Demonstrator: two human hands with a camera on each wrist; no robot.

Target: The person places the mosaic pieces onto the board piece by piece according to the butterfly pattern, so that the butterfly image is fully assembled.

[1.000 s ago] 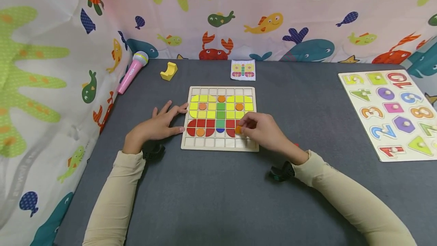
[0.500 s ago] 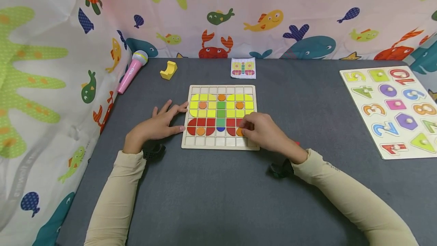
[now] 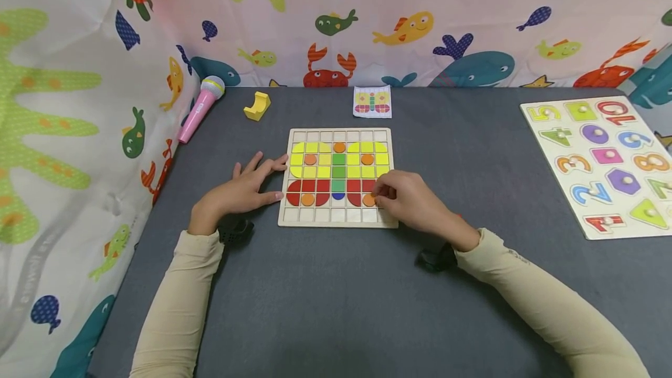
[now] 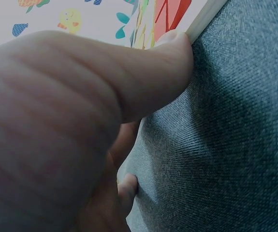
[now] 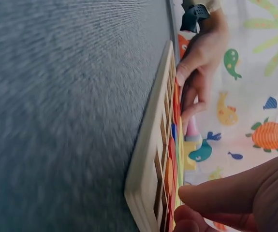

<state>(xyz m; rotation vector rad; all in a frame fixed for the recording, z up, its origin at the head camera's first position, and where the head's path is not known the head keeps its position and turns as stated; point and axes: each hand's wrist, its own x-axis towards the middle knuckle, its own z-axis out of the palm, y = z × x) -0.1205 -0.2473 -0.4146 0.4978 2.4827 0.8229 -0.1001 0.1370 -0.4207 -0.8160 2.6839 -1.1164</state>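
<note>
A wooden grid board (image 3: 338, 216) lies on the table, filled with coloured pieces in a butterfly-like pattern. My left hand (image 3: 238, 188) lies flat with spread fingers, its thumb and fingertips touching the board's left edge. In the left wrist view the thumb (image 4: 153, 72) rests against the board's edge. My right hand (image 3: 412, 200) is over the lower right of the board, thumb and curled fingers pinching at the right edge of an orange disc (image 3: 369, 199), which lies in its cell. The right wrist view shows the right thumb (image 5: 226, 193) close above the board.
A pattern card (image 3: 372, 102) lies behind the board. At the back left are a yellow curved block (image 3: 257, 106) and a pink toy microphone (image 3: 202, 109). A number-and-shape puzzle board (image 3: 604, 162) lies at the right. A small red thing (image 3: 460, 215) shows just past the right wrist.
The orange disc has come down from the right fingers into its cell and shifted slightly right. My right hand has drawn a little to the right. The left hand stays at the board's edge.
</note>
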